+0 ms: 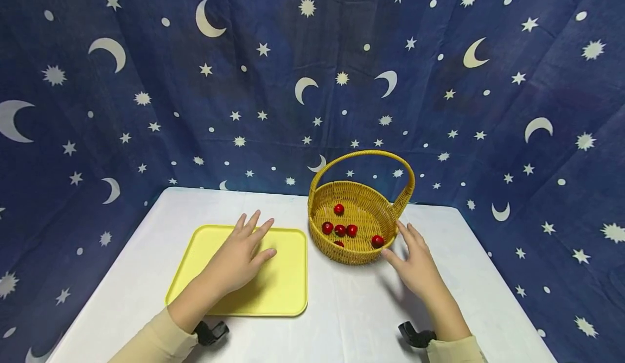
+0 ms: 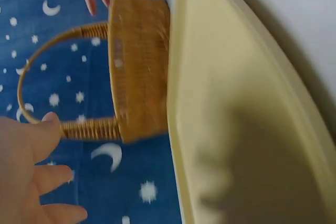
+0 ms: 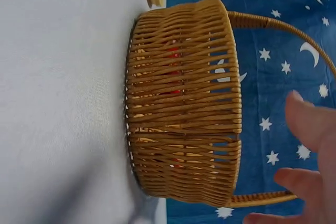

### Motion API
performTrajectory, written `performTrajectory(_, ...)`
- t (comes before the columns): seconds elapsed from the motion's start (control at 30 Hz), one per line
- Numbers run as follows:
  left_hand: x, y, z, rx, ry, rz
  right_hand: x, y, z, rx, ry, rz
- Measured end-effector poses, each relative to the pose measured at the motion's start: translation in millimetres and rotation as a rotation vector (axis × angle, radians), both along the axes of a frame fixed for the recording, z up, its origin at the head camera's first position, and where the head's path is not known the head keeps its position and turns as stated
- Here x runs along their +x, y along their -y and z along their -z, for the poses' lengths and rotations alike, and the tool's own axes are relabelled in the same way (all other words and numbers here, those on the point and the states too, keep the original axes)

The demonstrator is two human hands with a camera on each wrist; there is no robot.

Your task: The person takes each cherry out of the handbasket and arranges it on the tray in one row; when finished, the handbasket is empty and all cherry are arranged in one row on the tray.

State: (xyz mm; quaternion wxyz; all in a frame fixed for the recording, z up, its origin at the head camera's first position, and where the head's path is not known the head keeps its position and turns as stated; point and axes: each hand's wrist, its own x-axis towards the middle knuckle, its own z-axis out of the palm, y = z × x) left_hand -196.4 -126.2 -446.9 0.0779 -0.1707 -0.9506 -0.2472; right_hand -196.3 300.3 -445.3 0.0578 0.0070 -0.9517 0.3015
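Observation:
A yellow-brown wicker basket (image 1: 344,255) with a tall arched handle stands at the back of the table. Several dark red cherries (image 1: 352,230) lie inside it; in the right wrist view only bits of red show through the weave. My right hand (image 1: 414,260) is at the basket's right front rim, fingers spread and holding nothing; whether it touches the rim I cannot tell. Over the pale yellow tray (image 1: 288,281) hovers my left hand (image 1: 237,260), fingers spread, nothing in it. Its shadow falls on the tray (image 2: 210,66) in the left wrist view.
A white cloth covers the table (image 1: 342,319). Behind it and along the sides hangs a dark blue curtain (image 1: 273,81) with moons and stars. The tray lies left of the basket, a narrow strip of cloth between them. Each wrist wears a black strap mount (image 1: 211,332).

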Motion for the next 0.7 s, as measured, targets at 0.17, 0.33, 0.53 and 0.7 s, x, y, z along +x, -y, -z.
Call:
performTrajectory(0.17, -9.7, -36.7, -8.2, 0.166, 0.033, 0.088, -16.9, -4, 3.9, -0.235, -0.040, 0.091)
performTrajectory(0.33, -25.3, -70.4, -9.4, 0.335, 0.027, 0.164, -27.2, -7, 8.5, -0.466, 0.015, 0.139)
performTrajectory(0.53, -47.5, -103.6, -11.9, 0.476, 0.118, 0.211, -35.6, -7, 14.1, -0.736, 0.105, 0.174)
performTrajectory(0.7, -67.4, -128.7, -18.8, 0.518, 0.242, 0.229, -41.1, -6, 15.7, -0.812, 0.130, 0.189)
